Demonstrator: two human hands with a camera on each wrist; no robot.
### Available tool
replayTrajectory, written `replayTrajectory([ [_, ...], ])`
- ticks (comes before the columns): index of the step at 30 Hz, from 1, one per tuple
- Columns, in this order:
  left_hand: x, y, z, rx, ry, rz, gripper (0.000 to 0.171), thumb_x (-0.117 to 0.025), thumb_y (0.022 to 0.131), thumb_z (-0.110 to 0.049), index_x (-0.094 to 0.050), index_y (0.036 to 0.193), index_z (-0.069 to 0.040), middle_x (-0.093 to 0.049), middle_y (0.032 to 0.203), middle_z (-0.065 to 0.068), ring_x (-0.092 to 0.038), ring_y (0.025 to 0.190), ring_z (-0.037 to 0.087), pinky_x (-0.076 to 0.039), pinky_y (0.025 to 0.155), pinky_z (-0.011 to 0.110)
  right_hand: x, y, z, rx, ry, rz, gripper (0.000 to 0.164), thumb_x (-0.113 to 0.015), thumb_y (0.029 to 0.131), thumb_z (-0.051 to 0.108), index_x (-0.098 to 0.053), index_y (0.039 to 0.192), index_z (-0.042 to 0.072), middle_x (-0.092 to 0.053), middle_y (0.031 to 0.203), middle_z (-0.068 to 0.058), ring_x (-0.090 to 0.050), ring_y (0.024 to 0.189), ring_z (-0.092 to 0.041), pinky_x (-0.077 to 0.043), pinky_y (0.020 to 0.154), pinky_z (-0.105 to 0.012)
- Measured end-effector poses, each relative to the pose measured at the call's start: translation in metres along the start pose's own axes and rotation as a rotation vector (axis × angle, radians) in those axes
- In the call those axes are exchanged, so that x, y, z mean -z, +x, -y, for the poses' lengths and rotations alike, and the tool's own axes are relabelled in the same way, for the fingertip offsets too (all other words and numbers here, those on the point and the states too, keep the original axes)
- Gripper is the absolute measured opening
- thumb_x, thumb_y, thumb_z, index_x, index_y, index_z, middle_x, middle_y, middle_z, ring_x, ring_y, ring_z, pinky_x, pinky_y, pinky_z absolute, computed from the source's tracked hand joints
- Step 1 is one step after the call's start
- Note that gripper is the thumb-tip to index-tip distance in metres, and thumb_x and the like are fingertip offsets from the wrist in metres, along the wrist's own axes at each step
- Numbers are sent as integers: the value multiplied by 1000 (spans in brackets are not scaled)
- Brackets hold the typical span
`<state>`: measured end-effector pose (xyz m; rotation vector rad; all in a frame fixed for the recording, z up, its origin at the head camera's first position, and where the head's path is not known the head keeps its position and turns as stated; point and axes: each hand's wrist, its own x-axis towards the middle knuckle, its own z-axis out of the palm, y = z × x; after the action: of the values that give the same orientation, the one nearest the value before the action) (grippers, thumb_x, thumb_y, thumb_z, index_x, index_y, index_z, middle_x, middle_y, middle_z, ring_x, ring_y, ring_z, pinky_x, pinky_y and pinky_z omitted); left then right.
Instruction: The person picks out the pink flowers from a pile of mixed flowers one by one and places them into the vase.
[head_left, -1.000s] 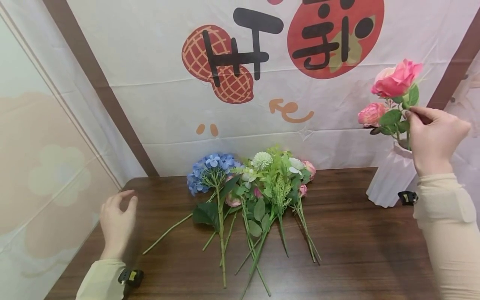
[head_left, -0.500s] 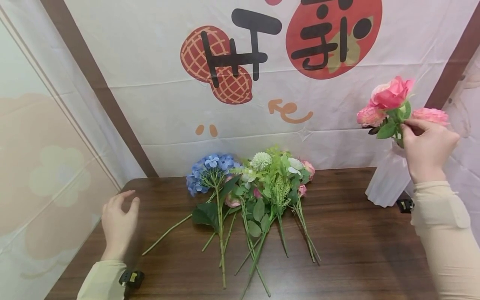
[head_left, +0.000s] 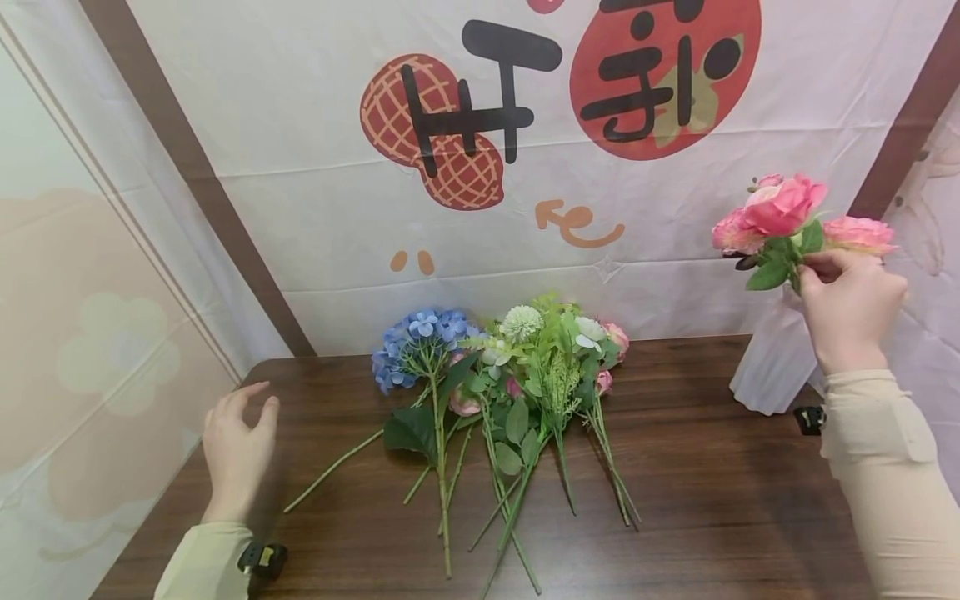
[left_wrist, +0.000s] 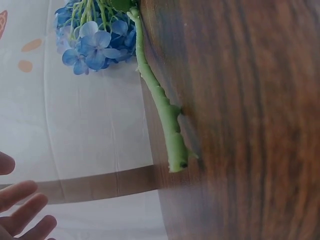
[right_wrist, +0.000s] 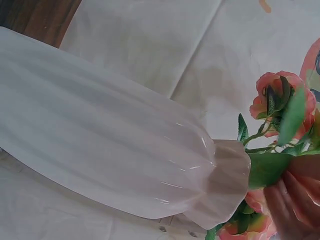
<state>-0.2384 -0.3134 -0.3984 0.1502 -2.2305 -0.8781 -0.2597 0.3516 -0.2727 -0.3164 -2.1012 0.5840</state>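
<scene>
Yr R hand (head_left: 855, 308) pinches pink rose (head_left: 789, 207) just above upright vase (head_left: 772, 358); yr L hand (head_left: 238, 442), fingers loose, is well left of vase.

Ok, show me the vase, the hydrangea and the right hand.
Vase (right_wrist: 112, 132), right wrist view, on its body.
Hydrangea (head_left: 424, 323), head view, on its blue petals.
Right hand (head_left: 855, 310), head view, on its back.

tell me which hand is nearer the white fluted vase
Right. The right hand is at the top of the white fluted vase, holding a pink rose; the left hand is far to the left, with the blue hydrangea between it and the vase.
</scene>
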Motion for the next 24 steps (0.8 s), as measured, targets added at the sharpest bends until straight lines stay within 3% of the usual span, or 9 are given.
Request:
replayTrajectory([
  [2, 0, 0, 0, 3, 0, 2, 30, -57, 89, -14, -64, 115, 1, -59, 119, 27, -47, 111, 44, -31, 93, 53, 0, -1, -1, -7, -39, 14, 28, -58, 88, 20, -72, 104, 2, -70, 96, -21, -61, 76, -18, -31, 83, -53],
  [4, 0, 0, 0, 6, 0, 4, 31, -56, 90, -14, -64, 115, 1, -59, 120, 27, -47, 111, 44, -31, 94, 53, -1, -2, -2, -23, -71, 28, 29, -58, 89, 23, -72, 105, 4, -69, 97, -21, -58, 88, -40, -30, 80, -55],
  [15, 0, 0, 0, 0, 0, 4, 31, -56, 90, -14, -63, 116, 2, -59, 119, 27, -47, 110, 44, -31, 93, 53, 0, -4, -2, -87, -108, 70, 31, -55, 90, 28, -71, 107, 8, -69, 99, -20, -57, 90, -43, -30, 68, -55],
  [20, 1, 0, -1, 3, -3, 9, 32, -55, 90, -14, -63, 116, 2, -59, 119, 27, -46, 111, 44, -31, 94, 54, 1, -2, 1, -79, -98, 85, 34, -55, 91, 34, -70, 111, 11, -70, 103, -17, -56, 94, -44, -30, 67, -55],
  [24, 1, -1, -1, 6, 0, 10, 32, -55, 90, -14, -63, 116, 2, -59, 119, 27, -46, 112, 44, -31, 95, 54, -1, 1, 8, -58, -80, 50, 36, -56, 90, 38, -71, 111, 13, -70, 104, -16, -57, 95, -41, -30, 67, -53],
])
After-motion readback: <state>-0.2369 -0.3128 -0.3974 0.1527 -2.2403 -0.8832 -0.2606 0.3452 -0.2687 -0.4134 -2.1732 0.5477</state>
